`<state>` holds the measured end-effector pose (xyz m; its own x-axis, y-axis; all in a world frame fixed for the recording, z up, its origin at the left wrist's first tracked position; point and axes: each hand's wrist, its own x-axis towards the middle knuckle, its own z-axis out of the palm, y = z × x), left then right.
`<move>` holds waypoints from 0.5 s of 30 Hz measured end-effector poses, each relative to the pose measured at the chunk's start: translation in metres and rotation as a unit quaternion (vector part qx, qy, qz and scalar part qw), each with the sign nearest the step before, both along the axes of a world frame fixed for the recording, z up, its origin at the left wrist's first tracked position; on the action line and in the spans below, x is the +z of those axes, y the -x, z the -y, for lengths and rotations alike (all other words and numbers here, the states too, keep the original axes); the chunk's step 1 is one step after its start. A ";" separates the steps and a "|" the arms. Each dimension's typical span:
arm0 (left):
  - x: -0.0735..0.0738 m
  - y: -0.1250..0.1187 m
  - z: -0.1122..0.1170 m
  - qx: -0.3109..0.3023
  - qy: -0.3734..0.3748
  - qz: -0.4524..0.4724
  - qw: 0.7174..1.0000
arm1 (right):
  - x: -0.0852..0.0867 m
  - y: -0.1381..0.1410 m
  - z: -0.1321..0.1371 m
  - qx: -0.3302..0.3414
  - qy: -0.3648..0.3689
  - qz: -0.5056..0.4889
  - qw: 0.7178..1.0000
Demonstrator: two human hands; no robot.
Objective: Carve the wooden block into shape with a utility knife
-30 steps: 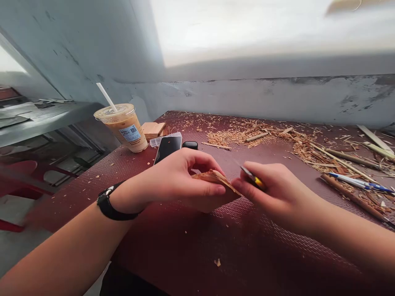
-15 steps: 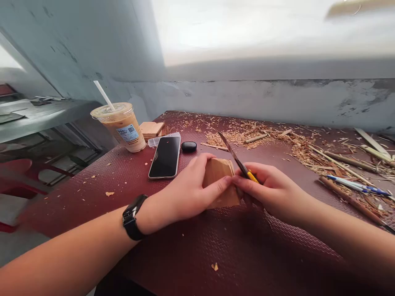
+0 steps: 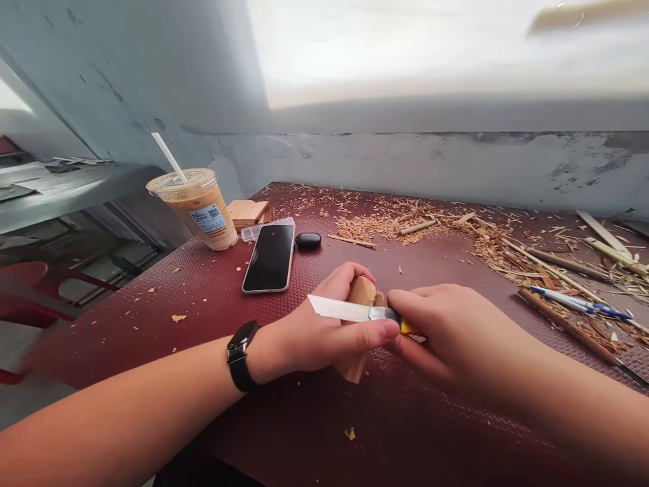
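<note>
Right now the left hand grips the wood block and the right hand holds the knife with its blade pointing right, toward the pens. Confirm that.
Wrong in one point: the head view shows the knife in the right hand with its blade pointing left, across the left hand, away from the pens. The left hand does grip the wood block.

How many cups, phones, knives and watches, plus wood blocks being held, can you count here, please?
Cup: 1
Phone: 1
Knife: 1, in the right hand
Watch: 1
Held wood block: 1, in the left hand
Total: 5
</note>
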<state>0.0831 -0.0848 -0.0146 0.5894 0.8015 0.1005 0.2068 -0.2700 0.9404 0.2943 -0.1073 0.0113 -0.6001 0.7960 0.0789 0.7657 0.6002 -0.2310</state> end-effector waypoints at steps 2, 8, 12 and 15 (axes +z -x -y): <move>-0.001 0.000 0.000 0.012 -0.016 -0.006 1.000 | 0.003 0.000 0.002 -0.004 -0.021 0.020 1.000; 0.004 0.001 0.001 0.024 -0.043 -0.023 0.999 | 0.008 -0.001 0.005 -0.015 -0.111 0.073 0.991; 0.005 0.000 0.003 0.042 -0.053 -0.009 0.998 | 0.008 -0.001 0.007 -0.026 -0.150 0.098 0.983; 0.001 -0.002 0.003 0.051 -0.053 0.015 0.997 | 0.006 -0.001 0.007 -0.032 -0.186 0.116 0.975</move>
